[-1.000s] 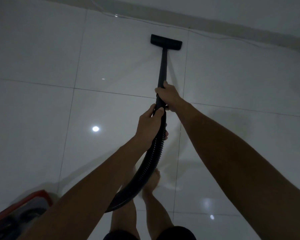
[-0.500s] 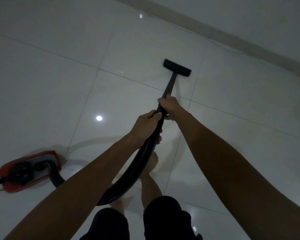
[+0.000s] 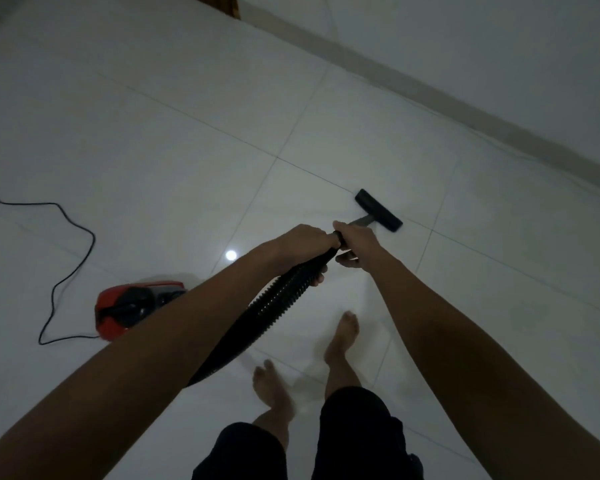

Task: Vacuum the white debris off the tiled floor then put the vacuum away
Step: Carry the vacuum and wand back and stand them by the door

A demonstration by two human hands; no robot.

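Here, black ribbed hose (image 3: 274,299), flat black nozzle (image 3: 379,210).

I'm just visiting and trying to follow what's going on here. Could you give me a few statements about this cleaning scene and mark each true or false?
1. Both hands, left hand and right hand, grip the vacuum's hose and tube. True.
2. The vacuum body is blue. False: it is red and black.
3. The floor nozzle rests on the tiled floor. True.
4. The person wears shoes. False: the feet are bare.
5. A black cord lies on the floor. True.
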